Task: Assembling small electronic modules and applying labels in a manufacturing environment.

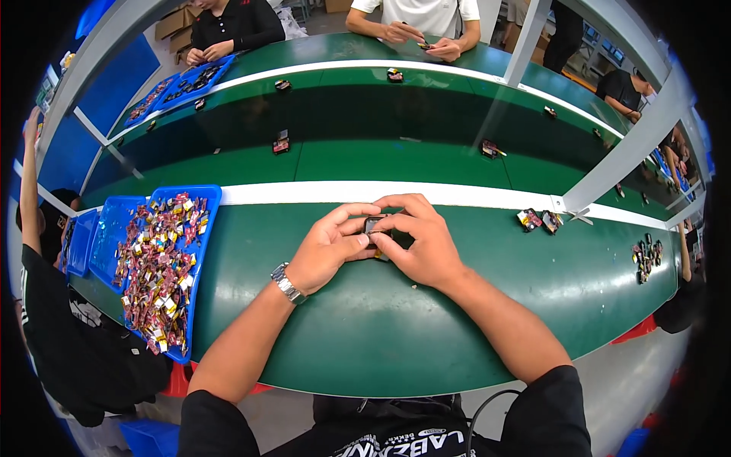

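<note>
Both of my hands meet over the green table [335,327], in front of its white far edge strip. Between the fingertips is a small dark rectangular part [371,224], mostly covered by the fingers. My left hand [329,250] grips it from the left, thumb and fingers closed. From the other side my right hand [423,245] pinches it, index finger and thumb bent over it. A bit of yellow shows beneath the fingers. What kind of part it is cannot be made out.
At left, a blue tray [215,209] is heaped with small pink, white and yellow parts. Two small dark pieces [530,220] lie near a grey metal post [647,137]; a cluster of pieces [647,257] sits farther right. Beyond the strip, scattered pieces [282,142] lie on green. Other people work around.
</note>
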`<state>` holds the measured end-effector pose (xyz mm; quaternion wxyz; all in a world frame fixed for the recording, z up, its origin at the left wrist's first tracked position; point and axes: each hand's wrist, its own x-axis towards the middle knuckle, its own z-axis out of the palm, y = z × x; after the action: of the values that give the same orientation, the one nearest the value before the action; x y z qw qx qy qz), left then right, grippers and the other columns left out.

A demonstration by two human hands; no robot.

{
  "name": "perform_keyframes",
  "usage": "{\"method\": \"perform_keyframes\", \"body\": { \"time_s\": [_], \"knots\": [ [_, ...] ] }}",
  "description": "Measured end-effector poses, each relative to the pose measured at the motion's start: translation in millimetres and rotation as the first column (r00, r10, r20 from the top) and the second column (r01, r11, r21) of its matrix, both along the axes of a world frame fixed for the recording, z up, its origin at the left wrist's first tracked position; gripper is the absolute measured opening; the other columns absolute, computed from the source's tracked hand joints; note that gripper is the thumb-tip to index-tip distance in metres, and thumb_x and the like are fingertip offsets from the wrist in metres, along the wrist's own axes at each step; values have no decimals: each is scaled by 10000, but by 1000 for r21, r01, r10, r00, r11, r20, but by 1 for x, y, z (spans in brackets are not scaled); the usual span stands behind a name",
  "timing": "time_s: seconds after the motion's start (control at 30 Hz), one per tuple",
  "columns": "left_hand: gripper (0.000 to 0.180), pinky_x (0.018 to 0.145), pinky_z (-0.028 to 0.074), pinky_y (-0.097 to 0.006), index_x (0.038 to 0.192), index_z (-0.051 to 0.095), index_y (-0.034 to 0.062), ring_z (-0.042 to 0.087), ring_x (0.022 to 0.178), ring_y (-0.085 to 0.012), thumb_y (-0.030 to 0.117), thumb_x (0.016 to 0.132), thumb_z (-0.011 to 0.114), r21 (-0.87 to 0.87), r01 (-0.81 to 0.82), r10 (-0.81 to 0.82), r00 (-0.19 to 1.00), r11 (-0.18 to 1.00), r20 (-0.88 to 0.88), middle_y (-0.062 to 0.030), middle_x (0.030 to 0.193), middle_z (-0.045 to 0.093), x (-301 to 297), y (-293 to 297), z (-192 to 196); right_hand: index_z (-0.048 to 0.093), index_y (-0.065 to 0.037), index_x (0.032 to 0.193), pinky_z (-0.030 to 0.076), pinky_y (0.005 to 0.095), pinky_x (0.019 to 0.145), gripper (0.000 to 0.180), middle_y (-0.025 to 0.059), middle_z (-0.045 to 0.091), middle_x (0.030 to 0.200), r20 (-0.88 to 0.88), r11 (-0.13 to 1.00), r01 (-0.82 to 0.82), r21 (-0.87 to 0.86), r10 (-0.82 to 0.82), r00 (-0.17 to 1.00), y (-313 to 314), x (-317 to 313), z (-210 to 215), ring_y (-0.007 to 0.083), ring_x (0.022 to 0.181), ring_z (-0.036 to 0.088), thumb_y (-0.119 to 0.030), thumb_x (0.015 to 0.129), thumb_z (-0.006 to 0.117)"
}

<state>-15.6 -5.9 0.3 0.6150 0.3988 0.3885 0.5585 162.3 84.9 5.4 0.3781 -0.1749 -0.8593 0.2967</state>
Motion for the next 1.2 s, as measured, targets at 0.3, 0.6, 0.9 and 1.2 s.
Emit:
{"method": "perform_keyframes", "body": {
  "time_s": [0.3,0.6,0.9,1.2],
  "knots": [
    [352,972,528,-385,1296,483,42,607,1149,-208,52,956,571,-53,26,-27,999,998,-20,-133,1262,590,-2,0,4,704,-48,876,506,377,864,99,76,634,1136,44,997,-47,-67,50,998,0,4,4,264,1079,563,-94,789,698],
    [290,959,540,-381,1259,487,30,611,1144,-212,45,971,518,-41,8,-8,1000,999,9,-140,1231,608,0,-1,3,677,-33,856,537,335,776,79,85,608,1133,-29,998,-40,-44,39,999,-7,3,-3,247,1061,560,-74,791,695],
    [300,948,541,-390,1265,480,18,620,1119,-210,48,971,526,-27,-73,71,994,997,-87,-134,1170,639,7,-1,0,684,-36,867,540,334,778,74,75,603,1134,-35,995,-45,-88,42,998,-5,5,-2,244,1068,556,-77,805,689],
    [286,975,513,-417,1264,485,26,615,1124,-218,79,985,520,-21,-53,53,998,998,-20,-140,1200,634,3,-2,-1,694,-42,862,520,353,851,73,74,603,1141,-34,997,-24,-72,22,999,-11,2,-1,245,1095,551,-82,803,711]
  ]
}}
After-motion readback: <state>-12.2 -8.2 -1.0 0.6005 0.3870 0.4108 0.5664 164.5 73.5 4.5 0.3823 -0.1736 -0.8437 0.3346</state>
